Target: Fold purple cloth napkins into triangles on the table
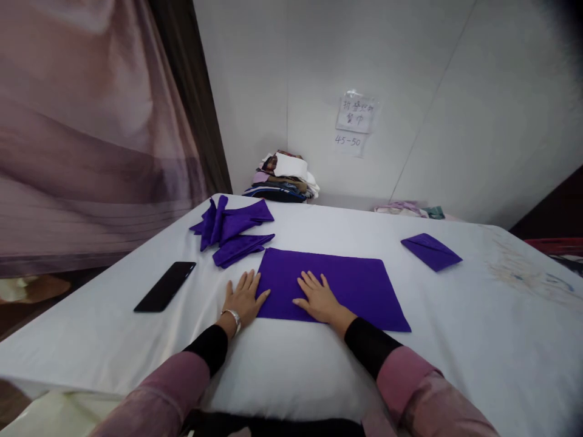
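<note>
A purple cloth napkin lies flat as a rectangle on the white-covered table, its long side facing me. My left hand, with a silver band at the wrist, rests at the napkin's left edge, fingers spread and thumb on the cloth. Flat on the napkin left of its middle is my right hand, fingers stretched out. Neither hand grips anything. To the far right sits a folded purple napkin in a pointed shape. Several crumpled or folded purple napkins are heaped behind my left hand.
A black phone lies on the white tablecloth at the left. Behind the table's far edge are a stack of folded clothes and more fabric. Handwritten paper signs hang on the wall. A pink curtain hangs at the left.
</note>
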`<state>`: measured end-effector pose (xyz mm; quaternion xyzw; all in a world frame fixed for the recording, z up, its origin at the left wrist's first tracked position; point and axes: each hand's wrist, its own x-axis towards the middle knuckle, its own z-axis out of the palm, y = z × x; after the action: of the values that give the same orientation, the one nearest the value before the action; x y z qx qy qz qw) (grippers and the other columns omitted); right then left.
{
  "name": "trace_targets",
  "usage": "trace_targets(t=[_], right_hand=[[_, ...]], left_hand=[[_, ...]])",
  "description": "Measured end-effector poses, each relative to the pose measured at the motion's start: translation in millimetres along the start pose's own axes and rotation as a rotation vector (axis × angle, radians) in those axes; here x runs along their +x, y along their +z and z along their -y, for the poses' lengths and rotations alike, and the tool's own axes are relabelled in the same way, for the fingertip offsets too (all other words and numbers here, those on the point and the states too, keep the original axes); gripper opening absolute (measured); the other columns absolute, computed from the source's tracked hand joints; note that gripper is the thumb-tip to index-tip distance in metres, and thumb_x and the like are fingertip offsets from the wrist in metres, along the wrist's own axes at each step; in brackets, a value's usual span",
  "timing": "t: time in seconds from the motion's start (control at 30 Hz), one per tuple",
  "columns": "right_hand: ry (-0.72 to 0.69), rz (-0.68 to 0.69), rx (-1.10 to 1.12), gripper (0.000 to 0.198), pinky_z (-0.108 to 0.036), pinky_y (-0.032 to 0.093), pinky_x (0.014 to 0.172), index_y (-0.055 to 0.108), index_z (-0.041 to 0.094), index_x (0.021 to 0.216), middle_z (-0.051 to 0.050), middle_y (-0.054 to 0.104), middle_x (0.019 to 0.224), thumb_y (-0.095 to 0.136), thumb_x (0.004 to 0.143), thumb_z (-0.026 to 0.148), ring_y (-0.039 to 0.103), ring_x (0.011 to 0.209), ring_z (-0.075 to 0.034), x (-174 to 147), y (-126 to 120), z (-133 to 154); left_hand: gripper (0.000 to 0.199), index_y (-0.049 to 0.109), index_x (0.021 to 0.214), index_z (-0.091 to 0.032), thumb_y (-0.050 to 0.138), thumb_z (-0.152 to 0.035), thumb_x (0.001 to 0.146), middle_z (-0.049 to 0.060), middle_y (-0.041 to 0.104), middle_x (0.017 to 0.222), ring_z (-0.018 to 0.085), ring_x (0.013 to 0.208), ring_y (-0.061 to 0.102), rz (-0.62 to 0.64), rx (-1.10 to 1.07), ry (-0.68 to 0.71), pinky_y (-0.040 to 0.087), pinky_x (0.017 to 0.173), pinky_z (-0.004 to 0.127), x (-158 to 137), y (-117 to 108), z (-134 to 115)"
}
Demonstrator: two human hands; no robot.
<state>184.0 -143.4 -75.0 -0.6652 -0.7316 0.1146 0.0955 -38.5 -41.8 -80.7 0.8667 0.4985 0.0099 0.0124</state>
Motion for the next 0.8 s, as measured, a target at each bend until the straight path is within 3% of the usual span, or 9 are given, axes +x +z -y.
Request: trace_targets(t=[0.07, 0.2, 0.3, 0.53, 0.6, 0.8], right_hand=[[0.124, -0.011, -0.045, 0.071, -0.051, 0.003, 0.107, 0.026, 0.019, 0.141, -0.008, 0.017, 0.149, 0.019, 0.086, 0.064, 0.009, 0.137, -0.024, -14.0, -9.3, -42.3], [0.578, -0.035, -0.149, 0.067, -0.052, 0.008, 0.107, 0.022, 0.016, 0.142, -0.007, 0.015, 0.15, 0.018, 0.089, 0.056, 0.009, 0.137, -0.025, -61.6, -35.3, -138.8], [0.716, -0.033, -0.192, 0.064, -0.052, 0.01, 0.107, 0.018, 0.016, 0.143, -0.006, 0.014, 0.15, 0.017, 0.09, 0.053, 0.008, 0.137, -0.023, -88.4, -44.2, -179.9], [0.71, -0.064, -0.221, 0.064, -0.052, 0.011, 0.106, 0.019, 0.017, 0.142, -0.006, 0.014, 0.15, 0.016, 0.09, 0.054, 0.009, 0.137, -0.023, -92.3, -35.4, -185.4], [0.702, -0.075, -0.234, 0.063, -0.052, 0.012, 0.106, 0.019, 0.017, 0.142, -0.006, 0.015, 0.15, 0.015, 0.09, 0.053, 0.01, 0.137, -0.023, -92.0, -34.1, -185.6], [0.7, -0.074, -0.248, 0.063, -0.052, 0.014, 0.106, 0.02, 0.017, 0.142, -0.005, 0.014, 0.15, 0.015, 0.09, 0.052, 0.011, 0.137, -0.023, -94.1, -33.0, -189.2]], left_hand=[[0.065, 0.025, 0.141, -0.017, 0.023, -0.053, 0.087, 0.008, 0.019, 0.149, 0.028, 0.136, 0.013, 0.004, 0.007, 0.003, 0.011, 0.105, 0.057, 0.6, -0.7, 0.1], [0.065, 0.026, 0.141, -0.016, 0.025, -0.052, 0.086, 0.008, 0.019, 0.149, 0.029, 0.136, 0.013, 0.007, 0.022, 0.005, 0.012, 0.105, 0.057, 2.4, -2.0, -0.8], [0.065, 0.025, 0.141, -0.017, 0.026, -0.051, 0.086, 0.008, 0.019, 0.149, 0.029, 0.136, 0.013, 0.02, 0.036, 0.005, 0.012, 0.105, 0.057, 2.4, -2.7, -0.8], [0.065, 0.023, 0.141, -0.016, 0.029, -0.05, 0.086, 0.009, 0.017, 0.149, 0.029, 0.136, 0.014, 0.085, 0.041, -0.03, 0.014, 0.104, 0.058, 11.0, -9.5, -3.0], [0.067, 0.025, 0.141, -0.015, 0.03, -0.052, 0.085, 0.011, 0.018, 0.149, 0.031, 0.135, 0.015, 0.065, 0.011, -0.001, 0.013, 0.104, 0.058, 19.5, -14.1, -20.4], [0.068, 0.028, 0.14, -0.017, 0.025, -0.059, 0.086, 0.008, 0.019, 0.149, 0.027, 0.137, 0.012, -0.006, -0.082, 0.344, 0.006, 0.108, 0.053, 64.6, -16.6, -105.8]])
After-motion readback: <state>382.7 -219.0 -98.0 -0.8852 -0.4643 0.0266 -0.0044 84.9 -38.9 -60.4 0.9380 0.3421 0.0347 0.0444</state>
